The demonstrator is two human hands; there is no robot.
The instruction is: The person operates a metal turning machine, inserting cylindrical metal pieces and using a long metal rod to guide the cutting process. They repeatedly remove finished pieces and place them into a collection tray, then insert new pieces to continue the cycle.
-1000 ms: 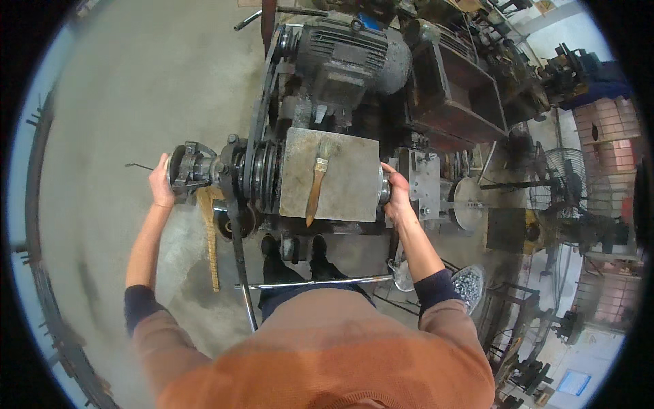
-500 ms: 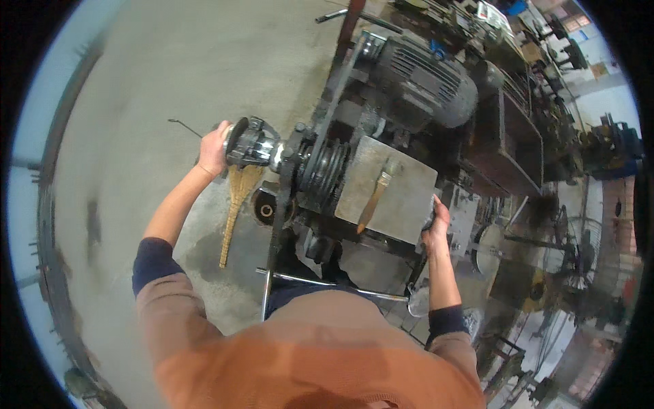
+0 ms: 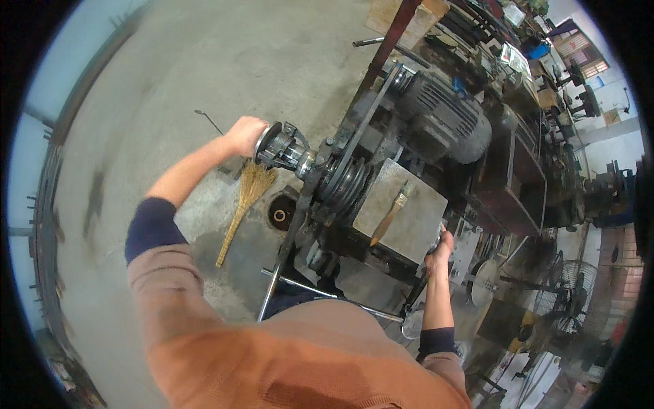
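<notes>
At the left end of a belt-driven machine, my left hand (image 3: 246, 135) is closed on the edge of a round metal disc (image 3: 267, 142). Behind the disc sits a dark jawed chuck (image 3: 283, 148) on the shaft; part of my fingers is hidden by the disc. My right hand (image 3: 441, 249) is curled at the right side of the machine, beside a square metal plate (image 3: 417, 228). What its fingers hold there is hidden. A paintbrush with a wooden handle (image 3: 387, 226) lies on the plate, touched by neither hand.
Behind the plate stands a ribbed electric motor (image 3: 446, 112), with a belt (image 3: 364, 116) running to the pulley (image 3: 346, 184). A straw hand broom (image 3: 238, 221) lies on the concrete floor at left. Metal bars (image 3: 327, 293) cross before my body; a fan (image 3: 565, 293) stands far right.
The whole view has shifted, so the machine appears farther right and lower. My left hand has turned at the disc, its back now more upward. My right hand stays by the plate.
</notes>
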